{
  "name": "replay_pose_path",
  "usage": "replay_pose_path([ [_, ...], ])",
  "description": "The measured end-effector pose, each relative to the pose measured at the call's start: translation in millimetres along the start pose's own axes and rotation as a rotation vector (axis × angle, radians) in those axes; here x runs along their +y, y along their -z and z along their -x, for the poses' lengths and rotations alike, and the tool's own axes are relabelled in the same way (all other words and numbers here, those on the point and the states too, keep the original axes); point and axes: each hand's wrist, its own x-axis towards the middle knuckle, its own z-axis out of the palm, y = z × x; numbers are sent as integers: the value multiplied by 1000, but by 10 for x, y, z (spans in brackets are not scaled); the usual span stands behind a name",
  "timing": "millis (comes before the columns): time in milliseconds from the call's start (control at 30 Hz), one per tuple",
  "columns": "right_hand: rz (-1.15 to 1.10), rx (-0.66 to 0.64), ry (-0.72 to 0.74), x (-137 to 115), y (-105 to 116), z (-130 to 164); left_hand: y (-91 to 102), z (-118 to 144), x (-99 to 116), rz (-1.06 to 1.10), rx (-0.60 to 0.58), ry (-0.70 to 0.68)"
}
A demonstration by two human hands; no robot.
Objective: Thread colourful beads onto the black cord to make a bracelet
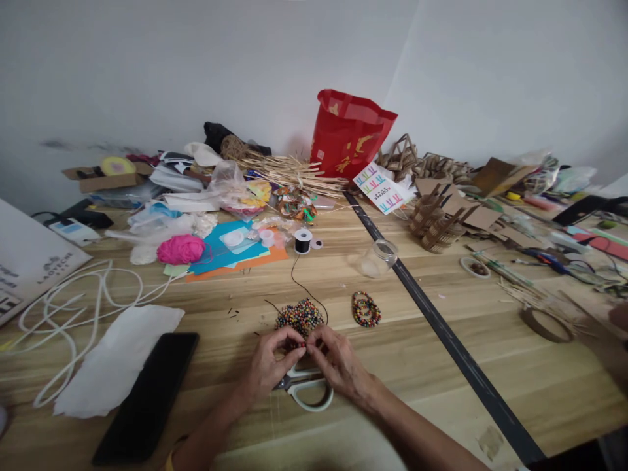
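Here the left hand (269, 365) and right hand (338, 364) meet fingertip to fingertip, both pinching small beads at the near edge of a bead pile (299, 316), above white-handled scissors (305, 387). The wooden table (422, 366) is cluttered; beyond, black thread (307, 288) runs to a spool (303, 240). The beads are many-coloured, heaped loosely.

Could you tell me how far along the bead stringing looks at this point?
Done, it seems: a few finished beaded bracelets lie stacked on the table. In hand: the left hand and right hand pinch beads together at the fingertips, with black cord running up to the spool. Left: a sizeable pile of loose beads sits unstrung, so probably much remains. Scissors lie under the hands.
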Motion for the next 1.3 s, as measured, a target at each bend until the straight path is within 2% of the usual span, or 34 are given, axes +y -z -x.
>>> replay_pose_path([
  [233, -129, -3, -60, -44, -7, -14, 53, -16, 20, 227, -19, 107],
  [367, -159, -36, -141, 7, -34, -14, 65, -29, 12, 354, 24, 155],
  [500, -147, -6, -239, 42, -18, -31, 77, -48, -1, 419, 53, 175],
  [633, -191, 21, -275, 36, 13, -51, 91, -67, -42, 402, 28, 180],
  [767, -233, 34, -267, 26, 19, -53, 92, -77, -107, 293, -14, 168],
  [1033, -676, 50, -414, 43, -23, -66, 108, -73, -89, 227, -151, 204],
  [1300, -772, 58, -420, 41, -12, -92, 120, -92, -188, 244, -203, 191],
])
